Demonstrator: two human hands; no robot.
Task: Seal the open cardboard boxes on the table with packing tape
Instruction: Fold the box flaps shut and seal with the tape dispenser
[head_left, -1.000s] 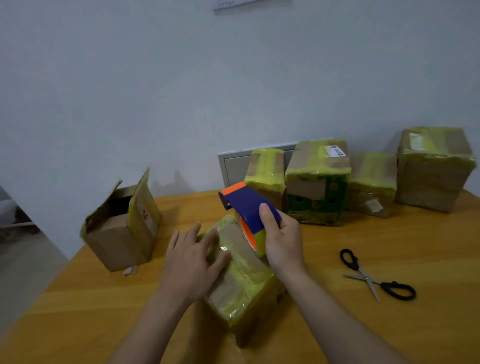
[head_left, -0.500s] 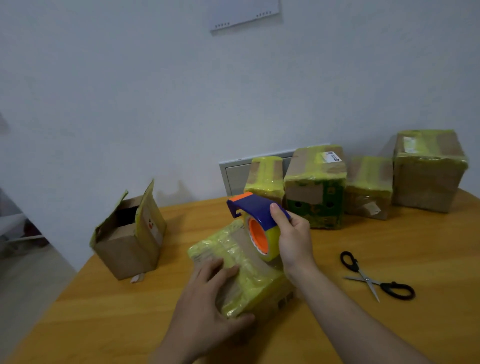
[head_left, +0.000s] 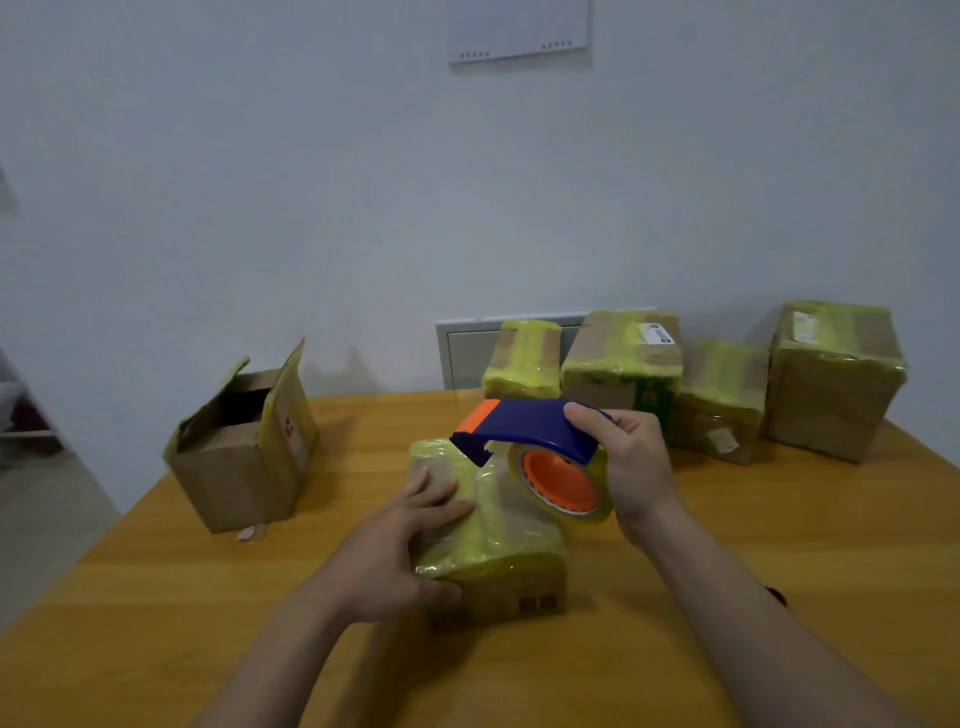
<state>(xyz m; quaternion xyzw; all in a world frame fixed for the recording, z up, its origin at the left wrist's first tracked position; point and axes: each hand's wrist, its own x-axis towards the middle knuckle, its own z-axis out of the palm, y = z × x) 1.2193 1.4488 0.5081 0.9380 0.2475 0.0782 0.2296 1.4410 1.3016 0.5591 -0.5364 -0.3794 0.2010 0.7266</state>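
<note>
A small cardboard box (head_left: 514, 540), wrapped in yellowish tape, lies on the wooden table (head_left: 779, 519) in front of me. My left hand (head_left: 395, 545) holds its left end, fingers spread over the top and thumb against the front face. My right hand (head_left: 634, 467) grips a blue and orange tape dispenser (head_left: 535, 428), holding it just above the box's far right part, cutter end pointing left. Its tape roll (head_left: 566, 488) with an orange core faces me. An open cardboard box (head_left: 234, 467) stands at the left with its flaps up.
Several taped boxes (head_left: 623, 364) stand in a row along the table's back right edge, against the wall. A dark bit of the scissors (head_left: 776, 595) peeks out behind my right forearm. Left of the table the floor drops away.
The taped box has turned so its long side points away from me. My left hand slid from its top to its left end. The dispenser lifted and swung round, cutter now pointing left.
</note>
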